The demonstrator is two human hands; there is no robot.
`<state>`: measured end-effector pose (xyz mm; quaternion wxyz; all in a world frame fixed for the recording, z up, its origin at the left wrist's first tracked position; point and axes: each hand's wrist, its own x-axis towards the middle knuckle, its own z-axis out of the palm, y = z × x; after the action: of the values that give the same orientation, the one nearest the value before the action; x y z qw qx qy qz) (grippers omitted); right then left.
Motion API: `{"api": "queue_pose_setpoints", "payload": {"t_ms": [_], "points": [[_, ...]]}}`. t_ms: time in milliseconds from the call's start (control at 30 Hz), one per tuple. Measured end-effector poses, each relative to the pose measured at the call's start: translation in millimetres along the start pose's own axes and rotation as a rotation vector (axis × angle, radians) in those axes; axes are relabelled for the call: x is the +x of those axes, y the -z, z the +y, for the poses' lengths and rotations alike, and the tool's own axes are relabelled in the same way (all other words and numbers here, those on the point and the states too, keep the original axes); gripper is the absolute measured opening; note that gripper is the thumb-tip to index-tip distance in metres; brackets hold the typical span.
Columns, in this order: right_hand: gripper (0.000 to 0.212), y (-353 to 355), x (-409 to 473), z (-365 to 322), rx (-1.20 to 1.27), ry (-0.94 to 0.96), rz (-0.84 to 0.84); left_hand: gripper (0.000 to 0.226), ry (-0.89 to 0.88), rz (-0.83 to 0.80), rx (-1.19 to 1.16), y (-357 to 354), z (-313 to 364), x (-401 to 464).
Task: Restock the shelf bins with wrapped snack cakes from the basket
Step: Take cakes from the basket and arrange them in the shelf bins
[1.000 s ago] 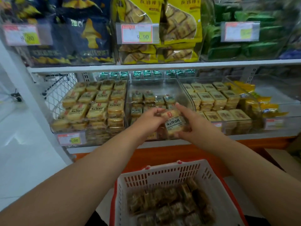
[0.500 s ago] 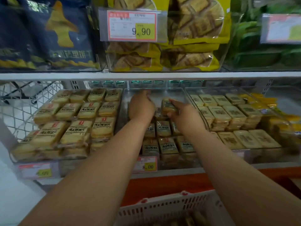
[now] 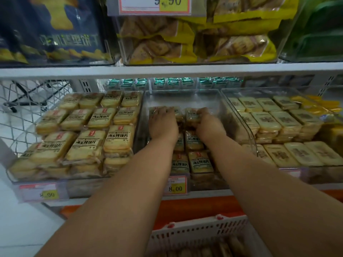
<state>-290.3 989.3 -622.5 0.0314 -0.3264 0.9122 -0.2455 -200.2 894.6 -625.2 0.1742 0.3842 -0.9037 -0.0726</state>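
- Now, deep in the frame's centre, a snack cake (image 3: 193, 116) carried up from the basket (image 3: 194, 236) is being pinched by the right hand (image 3: 207, 125).
- Neighbouring packets in the middle bin (image 3: 241, 115) are being pressed flat by the left hand (image 3: 162, 125), so placement is being finished.

- I see three bins side by side on the lower shelf (image 3: 204, 192): left bin (image 3: 11, 175), middle bin (image 3: 219, 101), right bin (image 3: 254, 143).
- My left grip (image 3: 162, 125) and right grip (image 3: 207, 125) reach into the middle bin, resting on snack cakes (image 3: 199, 162) at its far end.
- The basket (image 3: 200, 232) sits nearest, below the shelf.
- The upper shelf (image 3: 167, 70) carries bagged snacks (image 3: 157, 45) above.
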Motion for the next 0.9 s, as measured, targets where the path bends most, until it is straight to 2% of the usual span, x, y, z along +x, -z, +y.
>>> {"api": "queue_pose_setpoints", "payload": {"t_ms": [133, 367, 500, 600, 700, 900], "points": [[0.047, -0.9, 2.9, 2.8, -0.032, -0.002, 0.044, 0.056, 0.025, 0.033, -0.038, -0.4, 1.4, 1.3], [0.049, -7.1, 8.6, 2.4, -0.003, 0.046, 0.049, 0.072, 0.006, -0.063, 0.013, -4.0, 4.6, 3.8], [0.047, -6.5, 7.1, 3.5, -0.04, 0.03, 0.059, 0.092, -0.126, -0.173, -0.054, -2.5, 9.2, -0.1], [0.053, -5.8, 7.0, 5.2, 0.012, 0.051, 0.035, 0.091, -0.185, -0.276, 0.014, -3.4, 8.7, -1.7], [0.063, -3.6, 5.1, 5.7, 0.118, 0.028, 0.008, 0.09, -0.19, -0.291, 0.039, -6.0, 8.0, -0.2], [0.057, 3.9, 1.0, 3.4, 0.148, -0.016, -0.064, 0.085, -0.188, -0.308, 0.102, -6.4, 11.4, -0.3]]}}
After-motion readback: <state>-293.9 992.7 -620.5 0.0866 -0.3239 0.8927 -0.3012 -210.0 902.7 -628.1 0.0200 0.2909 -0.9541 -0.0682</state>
